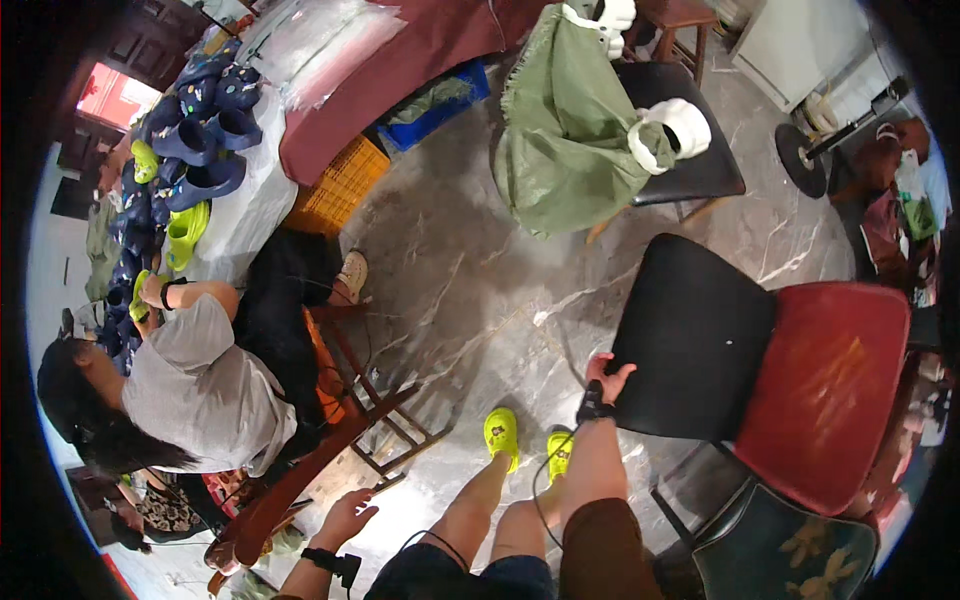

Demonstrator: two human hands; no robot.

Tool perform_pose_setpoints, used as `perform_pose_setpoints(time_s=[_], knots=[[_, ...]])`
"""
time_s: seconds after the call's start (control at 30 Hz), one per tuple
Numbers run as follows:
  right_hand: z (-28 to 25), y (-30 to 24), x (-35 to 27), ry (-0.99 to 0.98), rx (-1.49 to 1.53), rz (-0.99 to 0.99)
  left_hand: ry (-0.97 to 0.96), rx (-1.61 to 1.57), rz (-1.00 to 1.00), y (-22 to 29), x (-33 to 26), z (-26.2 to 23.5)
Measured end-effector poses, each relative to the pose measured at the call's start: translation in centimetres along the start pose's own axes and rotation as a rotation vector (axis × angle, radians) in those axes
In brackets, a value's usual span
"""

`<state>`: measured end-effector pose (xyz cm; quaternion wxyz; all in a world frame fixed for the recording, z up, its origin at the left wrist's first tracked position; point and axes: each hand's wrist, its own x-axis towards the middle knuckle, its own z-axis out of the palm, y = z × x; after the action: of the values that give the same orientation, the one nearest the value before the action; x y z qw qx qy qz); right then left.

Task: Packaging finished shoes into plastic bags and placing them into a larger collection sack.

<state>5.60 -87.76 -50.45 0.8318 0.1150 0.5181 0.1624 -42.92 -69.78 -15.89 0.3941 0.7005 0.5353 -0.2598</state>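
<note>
My right hand (608, 378) is at the left edge of a black chair (690, 340), thumb and fingers apart; whether it touches the chair I cannot tell. It holds nothing that I can see. My left hand (348, 517) hangs low with its fingers loosely stretched and nothing in them. Nearest to it is a brown wooden chair (335, 445). Both wrists wear black straps with small devices. Below me on the floor are my feet in yellow-green clogs (501, 432).
A seated person (205, 380) at left holds a yellow-green clog beside a pile of dark blue clogs (185, 140). Ahead, a green woven sack (570, 130) and white clogs (683, 128) lie on a black chair. An orange crate (340, 185) and a red chair (830, 380) stand nearby.
</note>
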Motion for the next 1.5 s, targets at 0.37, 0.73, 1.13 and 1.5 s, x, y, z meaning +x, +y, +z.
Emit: perform_pose_setpoints(time_s=[0.37,0.73,1.13,1.5], knots=[[-0.3,13.4,-11.2,-0.023,-1.710,-0.177,-0.151,0.008,-0.061,0.1,-1.6,0.7],[34.6,-3.4,-41.7,0.626,-2.252,-2.869,0.001,0.130,0.387,10.8,3.2,-2.7],[35.4,-9.2,-39.3,1.175,-2.396,-1.842,-0.051,0.285,0.627,26.3,7.6,-12.0],[28.2,-4.7,-39.3,1.803,-2.122,-1.452,-0.208,0.470,0.524,29.3,23.4,-27.0]])
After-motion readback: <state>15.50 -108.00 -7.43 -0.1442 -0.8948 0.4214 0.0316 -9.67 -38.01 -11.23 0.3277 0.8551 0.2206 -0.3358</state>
